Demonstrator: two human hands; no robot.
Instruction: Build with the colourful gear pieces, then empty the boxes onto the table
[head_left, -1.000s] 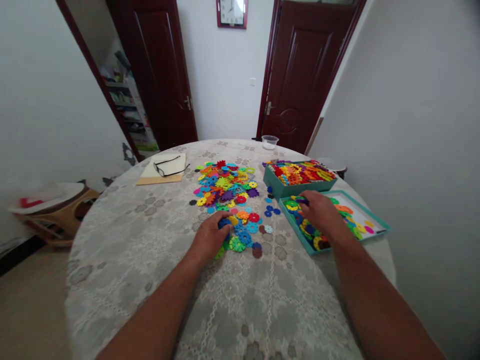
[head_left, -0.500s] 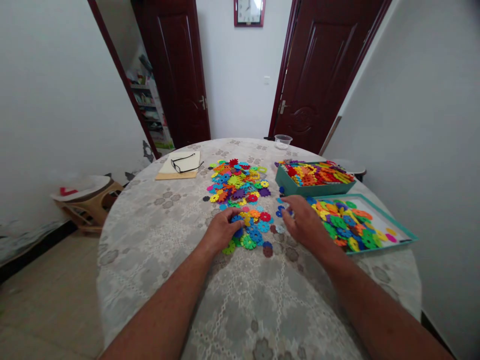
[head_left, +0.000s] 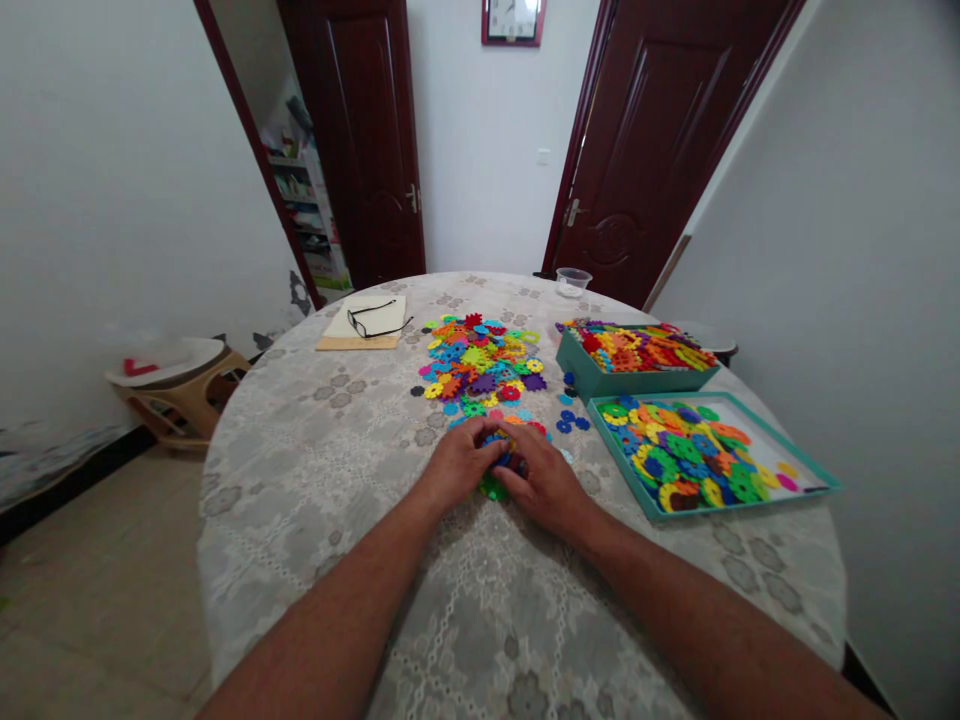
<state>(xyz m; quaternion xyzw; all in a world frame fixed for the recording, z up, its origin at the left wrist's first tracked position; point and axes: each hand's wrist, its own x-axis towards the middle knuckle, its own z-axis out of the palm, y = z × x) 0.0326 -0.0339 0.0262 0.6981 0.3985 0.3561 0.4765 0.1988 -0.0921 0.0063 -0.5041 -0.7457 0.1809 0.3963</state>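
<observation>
Plainly, in the head view, there is one round table [head_left: 315, 490] under a patterned grey cloth, carrying one deep teal box [head_left: 634, 383], one shallow teal tray [head_left: 619, 460], one pair of glasses [head_left: 364, 328] on one pale pad [head_left: 382, 314], and one clear bowl [head_left: 574, 282]. The toothed discs lie in one large heap [head_left: 480, 356] and one smaller cluster [head_left: 493, 490], too many to count; three dark blue discs [head_left: 567, 427] sit close together between the heap and the tray.

Both hands meet over the smaller cluster. The left hand [head_left: 455, 466] and right hand [head_left: 547, 477] are half curled, thumbs turned inward and fingertips near one another, with blue discs between them. The fingers hide the contact, so I cannot tell whether either pinches a disc.

The discs are flat and notched, in blue, green, yellow, orange, red and purple. The heap overlaps loosely toward the table's far edge, and the cluster lies nearer the front edge. More discs fill much of the tray by the right edge; the bowl stands at the far edge, the pad toward the far left.
</observation>
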